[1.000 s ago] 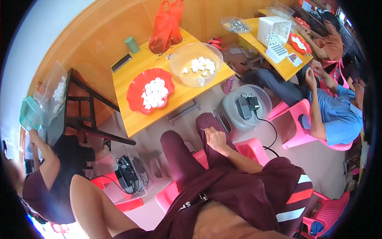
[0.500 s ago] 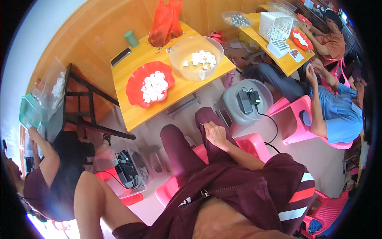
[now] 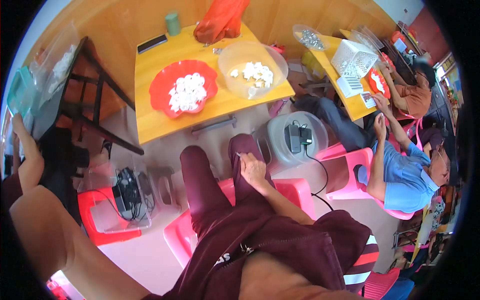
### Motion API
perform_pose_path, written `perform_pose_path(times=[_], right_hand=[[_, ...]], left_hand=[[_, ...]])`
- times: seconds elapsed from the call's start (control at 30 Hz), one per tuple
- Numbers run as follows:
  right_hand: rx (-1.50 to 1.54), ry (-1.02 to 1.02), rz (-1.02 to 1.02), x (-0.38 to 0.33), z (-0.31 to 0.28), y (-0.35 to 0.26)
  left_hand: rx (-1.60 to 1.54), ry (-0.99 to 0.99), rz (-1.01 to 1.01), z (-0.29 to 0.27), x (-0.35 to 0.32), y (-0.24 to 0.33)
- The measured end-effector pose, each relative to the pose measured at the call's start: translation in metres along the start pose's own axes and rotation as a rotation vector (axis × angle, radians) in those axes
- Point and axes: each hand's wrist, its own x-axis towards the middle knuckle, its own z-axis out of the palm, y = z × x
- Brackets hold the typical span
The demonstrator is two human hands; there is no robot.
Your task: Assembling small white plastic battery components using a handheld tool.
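Observation:
My right hand (image 3: 253,171) rests on my right thigh in maroon trousers (image 3: 200,175). Its fingers are pinched around a small, thin, pale piece (image 3: 238,154), too small to name. My bare left arm (image 3: 65,245) is bent and raised at the lower left; the left hand itself is out of the picture. Beyond my knees stands a yellow table (image 3: 172,131). On it are a red scalloped dish (image 3: 159,80) with several small white parts (image 3: 187,92) and a clear round tub (image 3: 231,60) with more white parts (image 3: 257,74).
The table also carries a red plastic bag (image 3: 220,22), a green cup (image 3: 172,24) and a dark phone (image 3: 152,44). Right of my knees, a clear lidded bin (image 3: 285,160) bears black devices with a cable. A person in blue (image 3: 407,175) sits right; a clear box (image 3: 142,195) stands left.
The view has turned, shifting my legs and right hand leftward in the picture. My left elbow shows farther out to the left. The right hand still pinches the piece on my thigh.

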Motion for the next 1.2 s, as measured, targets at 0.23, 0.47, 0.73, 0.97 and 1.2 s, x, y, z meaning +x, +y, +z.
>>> perform_pose_path(times=[0.23, 0.47, 0.73, 0.97, 1.2], right_hand=[[0.001, -0.040, -0.022, -0.010, -0.003, 0.001], [0.026, 0.013, -0.012, -0.015, -0.001, -0.001], [-0.031, -0.069, 0.007, -0.001, -0.008, -0.005], [-0.013, -0.046, 0.034, -0.010, -0.008, 0.001], [0.075, -0.084, -0.002, 0.012, -0.007, -0.002]], left_hand=[[-0.063, 0.142, 0.117, 0.040, 0.031, -0.009], [-0.020, 0.333, 0.315, 0.062, 0.096, -0.033], [0.115, 0.347, 0.331, 0.049, 0.099, -0.035], [0.131, 0.400, 0.410, 0.043, 0.122, -0.018], [0.222, 0.239, 0.284, 0.027, 0.075, -0.021]])
